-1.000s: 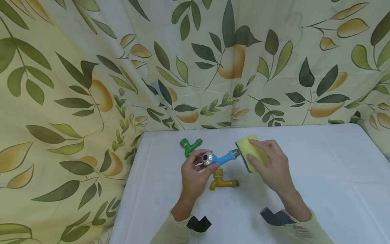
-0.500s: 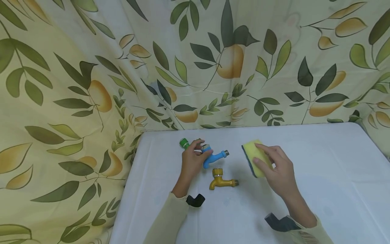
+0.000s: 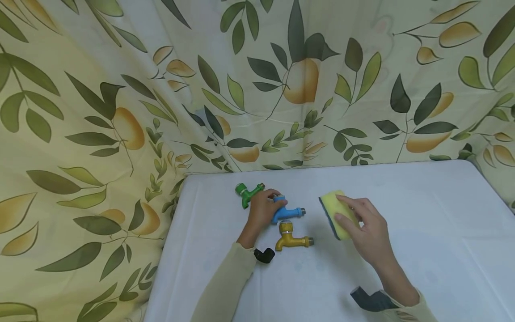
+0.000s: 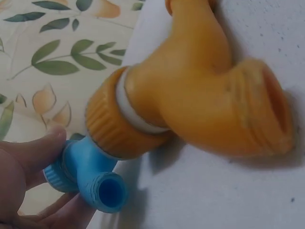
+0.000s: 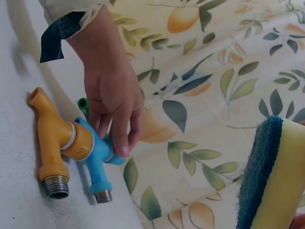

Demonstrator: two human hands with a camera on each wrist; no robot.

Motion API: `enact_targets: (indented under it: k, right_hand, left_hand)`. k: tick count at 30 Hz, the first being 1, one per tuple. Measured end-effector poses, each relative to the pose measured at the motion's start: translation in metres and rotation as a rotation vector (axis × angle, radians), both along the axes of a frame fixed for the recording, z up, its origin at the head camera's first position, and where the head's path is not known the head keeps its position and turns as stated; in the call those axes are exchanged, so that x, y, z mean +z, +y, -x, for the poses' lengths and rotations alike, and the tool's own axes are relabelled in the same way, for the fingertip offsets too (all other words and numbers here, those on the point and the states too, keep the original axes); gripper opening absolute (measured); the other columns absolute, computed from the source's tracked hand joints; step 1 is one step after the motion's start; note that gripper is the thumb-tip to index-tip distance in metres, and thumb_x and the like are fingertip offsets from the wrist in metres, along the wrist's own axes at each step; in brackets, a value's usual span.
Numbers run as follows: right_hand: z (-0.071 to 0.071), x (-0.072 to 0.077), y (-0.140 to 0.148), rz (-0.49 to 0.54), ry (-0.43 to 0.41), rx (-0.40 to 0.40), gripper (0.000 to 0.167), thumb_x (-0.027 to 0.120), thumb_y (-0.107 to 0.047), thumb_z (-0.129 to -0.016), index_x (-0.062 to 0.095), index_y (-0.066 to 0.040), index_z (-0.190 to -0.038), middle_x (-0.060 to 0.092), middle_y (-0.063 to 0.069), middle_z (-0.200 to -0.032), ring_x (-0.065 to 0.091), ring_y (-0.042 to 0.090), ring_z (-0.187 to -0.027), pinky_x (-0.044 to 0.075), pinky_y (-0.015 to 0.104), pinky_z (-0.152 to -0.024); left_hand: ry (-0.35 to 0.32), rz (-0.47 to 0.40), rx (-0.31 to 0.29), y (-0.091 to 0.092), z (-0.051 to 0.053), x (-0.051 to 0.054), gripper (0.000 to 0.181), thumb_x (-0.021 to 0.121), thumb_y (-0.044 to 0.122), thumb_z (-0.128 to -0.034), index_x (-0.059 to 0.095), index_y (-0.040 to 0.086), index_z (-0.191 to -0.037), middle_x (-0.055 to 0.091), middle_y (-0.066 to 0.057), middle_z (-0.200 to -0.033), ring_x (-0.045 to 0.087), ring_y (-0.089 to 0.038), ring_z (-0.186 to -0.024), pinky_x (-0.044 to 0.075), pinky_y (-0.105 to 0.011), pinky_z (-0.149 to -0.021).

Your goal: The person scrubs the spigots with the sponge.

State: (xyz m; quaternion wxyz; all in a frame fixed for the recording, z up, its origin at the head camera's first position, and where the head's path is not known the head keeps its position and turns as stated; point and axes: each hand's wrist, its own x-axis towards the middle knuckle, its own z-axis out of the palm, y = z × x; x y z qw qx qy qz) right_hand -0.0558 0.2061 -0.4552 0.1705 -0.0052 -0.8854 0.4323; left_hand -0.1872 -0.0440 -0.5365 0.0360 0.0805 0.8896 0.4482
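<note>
Head view — left hand (image 3: 261, 210) gripping blue faucet (image 3: 288, 213), long axis pointing rightward — right hand (image 3: 370, 230), farther off, pinching yellow scouring sponge (image 3: 337, 213).

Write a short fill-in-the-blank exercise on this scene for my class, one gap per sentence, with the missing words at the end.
1. The tap in the left grip is ____.
2. The right grip holds a sponge whose soft layer is ____.
3. The farthest tap from the person is ____.
4. Counting the mustard tap, the head view shows ____ taps altogether.

Missing words: blue; yellow; green; three.
</note>
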Motion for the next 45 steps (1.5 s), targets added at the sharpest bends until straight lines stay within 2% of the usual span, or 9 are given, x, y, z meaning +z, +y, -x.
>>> enact_targets:
  k: [6, 19, 23, 26, 31, 35, 39, 41, 45]
  right_hand:
    - [-0.001, -0.002, -0.001, 0.003, -0.005, 0.01, 0.041, 0.074, -0.022, -0.093, 0.068, -0.018, -0.134, 0.058, 0.0, -0.106, 0.048, 0.008, -0.088, 0.045, 0.017, -0.066]
    - [-0.003, -0.006, -0.003, 0.007, 0.003, 0.015, 0.041, 0.074, -0.019, -0.093, 0.068, -0.017, -0.133, 0.057, -0.001, -0.105, 0.048, 0.006, -0.087, 0.044, 0.017, -0.065]
    - [-0.004, -0.006, -0.003, 0.001, -0.005, 0.018, 0.041, 0.074, -0.021, -0.093, 0.068, -0.018, -0.134, 0.058, -0.001, -0.107, 0.048, 0.005, -0.088, 0.045, 0.017, -0.065]
    - [-0.005, -0.006, -0.002, -0.01, -0.005, 0.015, 0.042, 0.074, -0.021, -0.093, 0.068, -0.019, -0.134, 0.059, -0.001, -0.107, 0.048, 0.004, -0.089, 0.045, 0.015, -0.068]
    - [-0.005, -0.006, 0.0, -0.009, 0.006, 0.009, 0.042, 0.075, -0.02, -0.092, 0.068, -0.02, -0.134, 0.059, -0.001, -0.107, 0.049, 0.002, -0.09, 0.042, 0.012, -0.07]
    - [-0.005, -0.006, 0.001, -0.001, 0.009, 0.009, 0.043, 0.076, -0.019, -0.092, 0.068, -0.021, -0.134, 0.059, -0.002, -0.107, 0.049, 0.002, -0.09, 0.042, 0.012, -0.069]
    - [-0.005, -0.006, 0.002, 0.004, 0.014, 0.01, 0.043, 0.076, -0.018, -0.091, 0.068, -0.021, -0.134, 0.058, -0.002, -0.106, 0.048, 0.003, -0.089, 0.042, 0.013, -0.068]
    - [-0.006, -0.006, 0.002, 0.008, 0.016, 0.014, 0.043, 0.076, -0.017, -0.091, 0.069, -0.02, -0.133, 0.058, -0.003, -0.106, 0.048, 0.003, -0.089, 0.042, 0.013, -0.068]
    - [-0.006, -0.006, 0.002, 0.018, 0.016, 0.027, 0.043, 0.076, -0.017, -0.091, 0.069, -0.02, -0.133, 0.058, -0.003, -0.107, 0.048, 0.004, -0.089, 0.042, 0.013, -0.067]
  left_hand:
    - [0.027, 0.044, -0.014, 0.002, 0.0, -0.008, 0.032, 0.081, 0.038, -0.088, 0.078, 0.016, -0.111, 0.075, -0.003, -0.108, 0.062, -0.012, -0.095, 0.054, -0.028, -0.081]
    - [0.053, 0.117, -0.021, 0.001, -0.002, -0.015, 0.038, 0.075, 0.04, -0.0927, 0.076, 0.015, -0.12, 0.073, 0.0, -0.102, 0.06, -0.009, -0.086, 0.052, -0.022, -0.073]
    - [0.069, 0.113, -0.018, 0.0, -0.002, -0.017, 0.041, 0.075, 0.04, -0.093, 0.074, 0.013, -0.124, 0.073, -0.001, -0.102, 0.061, -0.009, -0.086, 0.053, -0.022, -0.073]
    - [0.071, 0.088, -0.004, -0.003, -0.003, -0.014, 0.045, 0.075, 0.039, -0.0934, 0.071, 0.011, -0.128, 0.073, -0.004, -0.108, 0.064, -0.011, -0.09, 0.056, -0.024, -0.075]
    - [0.133, 0.137, 0.022, -0.027, 0.002, 0.004, 0.045, 0.073, 0.039, -0.0946, 0.07, 0.011, -0.13, 0.07, -0.009, -0.12, 0.066, -0.02, -0.105, 0.058, -0.036, -0.088]
    - [0.189, 0.296, 0.017, -0.057, 0.014, 0.013, 0.049, 0.077, 0.041, -0.0916, 0.069, 0.013, -0.132, 0.066, -0.007, -0.127, 0.061, -0.024, -0.115, 0.054, -0.04, -0.097]
    - [0.198, 0.45, -0.03, -0.084, 0.025, 0.011, 0.06, 0.082, 0.041, -0.0864, 0.064, 0.015, -0.138, 0.059, -0.007, -0.136, 0.056, -0.026, -0.123, 0.053, -0.04, -0.1]
    - [0.179, 0.468, -0.048, -0.093, 0.029, 0.006, 0.066, 0.084, 0.041, -0.0845, 0.061, 0.015, -0.141, 0.055, -0.008, -0.141, 0.053, -0.028, -0.128, 0.051, -0.041, -0.103]
    - [0.112, 0.438, -0.057, -0.104, 0.032, -0.003, 0.081, 0.086, 0.043, -0.0822, 0.052, 0.014, -0.149, 0.046, -0.01, -0.153, 0.047, -0.029, -0.138, 0.047, -0.045, -0.111]
